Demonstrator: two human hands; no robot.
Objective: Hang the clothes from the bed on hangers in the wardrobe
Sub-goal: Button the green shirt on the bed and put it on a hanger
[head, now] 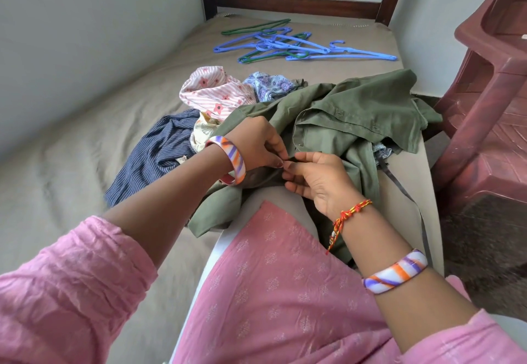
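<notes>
1. A fold of the olive green garment (356, 112) is pinched between the fingertips of the left hand (258, 144) and the right hand (316, 178); both hands are closed on the same small spot of cloth, fingertips almost touching. Whether a button or a fastening is being worked cannot be told.
2. The rest of the garment is spread beyond and to the right of the pinch, across the bed (85, 141).
3. Left of the pinch, a navy striped garment (159, 146) is lying crumpled; just beyond the left hand a pink striped floral piece (216, 89) and a blue patterned piece (271, 84) are heaped.
4. The hangers (291, 44) are lying well beyond the pinch, near the headboard, out of immediate reach.
5. A dark ribbon (405, 192) is trailing right of the right hand; if the garment is lifted quickly, it could be snagged or dragged.
6. The neighbouring clothes are partly overlapped by the green cloth, so they could be pulled along.
7. The tangled hangers could be lifted together.
</notes>
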